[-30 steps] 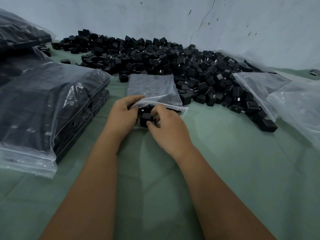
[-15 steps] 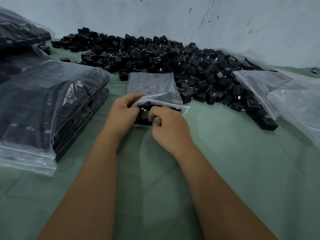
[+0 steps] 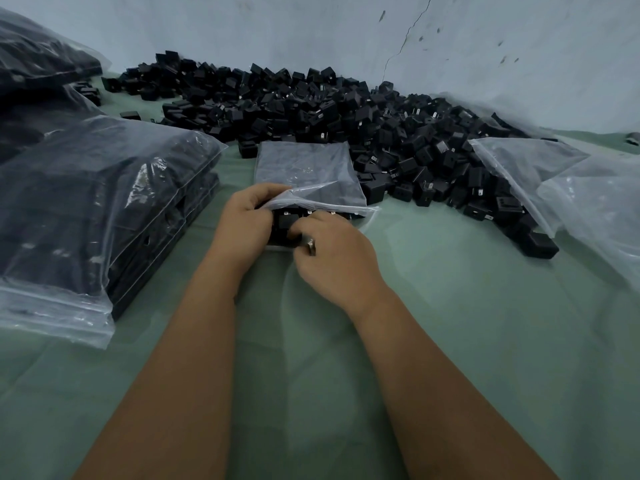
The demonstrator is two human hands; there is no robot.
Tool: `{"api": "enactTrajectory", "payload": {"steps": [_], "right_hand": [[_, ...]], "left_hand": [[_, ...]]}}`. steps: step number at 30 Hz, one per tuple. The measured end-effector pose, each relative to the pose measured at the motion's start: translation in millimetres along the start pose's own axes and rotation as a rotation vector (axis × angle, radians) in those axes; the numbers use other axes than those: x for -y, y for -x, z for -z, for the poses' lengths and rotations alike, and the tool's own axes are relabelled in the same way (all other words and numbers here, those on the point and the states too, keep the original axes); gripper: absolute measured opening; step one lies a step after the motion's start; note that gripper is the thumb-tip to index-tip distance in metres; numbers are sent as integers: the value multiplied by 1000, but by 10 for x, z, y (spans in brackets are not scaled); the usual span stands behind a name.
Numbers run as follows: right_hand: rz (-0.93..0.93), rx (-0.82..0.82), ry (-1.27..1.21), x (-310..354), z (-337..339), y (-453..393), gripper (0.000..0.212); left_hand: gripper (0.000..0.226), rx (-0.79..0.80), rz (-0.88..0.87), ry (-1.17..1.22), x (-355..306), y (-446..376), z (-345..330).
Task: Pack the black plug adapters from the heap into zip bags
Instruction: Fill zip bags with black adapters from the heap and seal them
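Observation:
A heap of black plug adapters (image 3: 346, 112) lies along the wall at the back. In front of it a clear zip bag (image 3: 308, 171), filled with adapters, lies flat with its mouth toward me. My left hand (image 3: 246, 226) grips the bag's left mouth edge and lifts the upper flap. My right hand (image 3: 332, 258) holds a black adapter (image 3: 285, 223) at the open mouth, its fingers curled round it. The adapter is partly hidden by both hands.
A large filled bag (image 3: 104, 209) lies at the left, with more filled bags (image 3: 38, 67) behind it. Empty clear bags (image 3: 571, 178) lie at the right over the heap's edge. The surface is a green cloth (image 3: 485, 323).
My right hand has pushed the adapter a little further into the bag's mouth. My left hand keeps hold of the flap. The bag has not shifted.

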State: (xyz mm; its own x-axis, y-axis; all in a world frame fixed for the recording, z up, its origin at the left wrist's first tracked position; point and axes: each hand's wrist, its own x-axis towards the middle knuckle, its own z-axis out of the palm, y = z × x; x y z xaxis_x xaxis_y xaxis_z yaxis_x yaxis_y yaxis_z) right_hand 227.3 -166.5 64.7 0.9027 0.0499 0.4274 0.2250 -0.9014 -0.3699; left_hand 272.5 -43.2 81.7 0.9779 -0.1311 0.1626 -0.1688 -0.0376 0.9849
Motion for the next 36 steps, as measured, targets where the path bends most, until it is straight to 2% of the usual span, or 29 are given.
{"api": "enactTrajectory", "payload": {"steps": [10, 16, 27, 30, 36], "right_hand": [[-22, -36, -14, -7, 17, 5, 20], [27, -7, 88, 24, 21, 6, 23], [-67, -44, 91, 16, 16, -1, 17], [-23, -30, 113, 12, 11, 4, 19], [9, -33, 140, 11, 0, 1, 23]], "left_hand": [[52, -6, -5, -19, 11, -14, 13], [53, -10, -16, -31, 9, -21, 7], [49, -15, -19, -60, 8, -24, 11], [49, -19, -7, -52, 10, -15, -1], [36, -15, 0, -46, 7, -13, -4]]}}
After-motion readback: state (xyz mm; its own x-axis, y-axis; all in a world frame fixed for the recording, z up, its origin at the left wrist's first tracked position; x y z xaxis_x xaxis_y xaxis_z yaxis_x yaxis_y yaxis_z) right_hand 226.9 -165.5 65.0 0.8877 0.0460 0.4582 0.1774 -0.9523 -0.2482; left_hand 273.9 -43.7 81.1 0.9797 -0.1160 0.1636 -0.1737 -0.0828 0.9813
